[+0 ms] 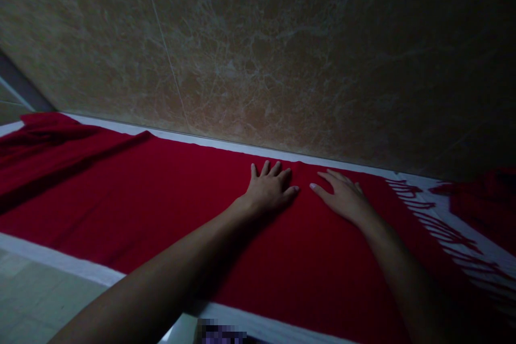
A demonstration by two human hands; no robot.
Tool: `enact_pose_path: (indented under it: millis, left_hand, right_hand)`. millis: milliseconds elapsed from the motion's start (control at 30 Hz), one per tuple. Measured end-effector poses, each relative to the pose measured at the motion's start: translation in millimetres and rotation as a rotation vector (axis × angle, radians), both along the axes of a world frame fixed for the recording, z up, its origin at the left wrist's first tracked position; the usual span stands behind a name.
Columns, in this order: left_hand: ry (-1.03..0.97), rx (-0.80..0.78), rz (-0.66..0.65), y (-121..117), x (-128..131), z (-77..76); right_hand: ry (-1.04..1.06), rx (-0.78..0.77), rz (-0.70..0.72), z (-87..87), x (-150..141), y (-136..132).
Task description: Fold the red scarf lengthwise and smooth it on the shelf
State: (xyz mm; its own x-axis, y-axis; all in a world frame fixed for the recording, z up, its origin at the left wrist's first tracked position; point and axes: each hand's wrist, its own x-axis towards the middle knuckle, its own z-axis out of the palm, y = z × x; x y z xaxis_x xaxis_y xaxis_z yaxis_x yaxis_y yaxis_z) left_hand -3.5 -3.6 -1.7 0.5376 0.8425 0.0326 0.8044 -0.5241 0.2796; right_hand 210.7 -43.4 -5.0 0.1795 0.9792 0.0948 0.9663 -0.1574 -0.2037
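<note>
Two hands, the left hand [269, 188] and the right hand [342, 198], lie open and flat on a long red woven cloth [121, 215], gripping nothing. The cloth's long axis runs left to right along the foot of a beige marble wall [258, 54], slanting slightly in this view.

At the far left, a folded red flap [52, 142] lies doubled near the wall. A white strip [68, 260] borders the near edge, though it is hard to tell whether it belongs to the cloth or the surface beneath. Pale floor tiles [40, 295] fill the lower left corner.

Moving right, broad bare red cloth spreads left of the left hand and toward the near edge. The left hand sits close to the far edge, fingers spread. The right hand lies just beside it, apart, their thumbs nearly meeting. Further right, a white-and-red fringe [439, 231] angles across the cloth's end, and bunched red fabric [484, 209] lies past it.
</note>
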Motion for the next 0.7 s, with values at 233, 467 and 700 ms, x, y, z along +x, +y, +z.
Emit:
enact_pose_path:
  millis: [233, 467, 700]
  left_hand:
    - [0.001, 0.0, 0.003, 0.1, 1.1, -0.3]
    - [0.003, 0.007, -0.005, 0.2, -0.2, -0.3]
    - [0.002, 0.008, 0.0, 0.2, 0.9, -0.5]
  right_hand:
    - [0.003, 0.023, 0.001, -2.5, 0.1, 0.5]
    - [0.003, 0.033, -0.004, -3.4, 0.6, 1.3]
    - [0.018, 0.049, 0.005, -3.0, 1.1, 1.6]
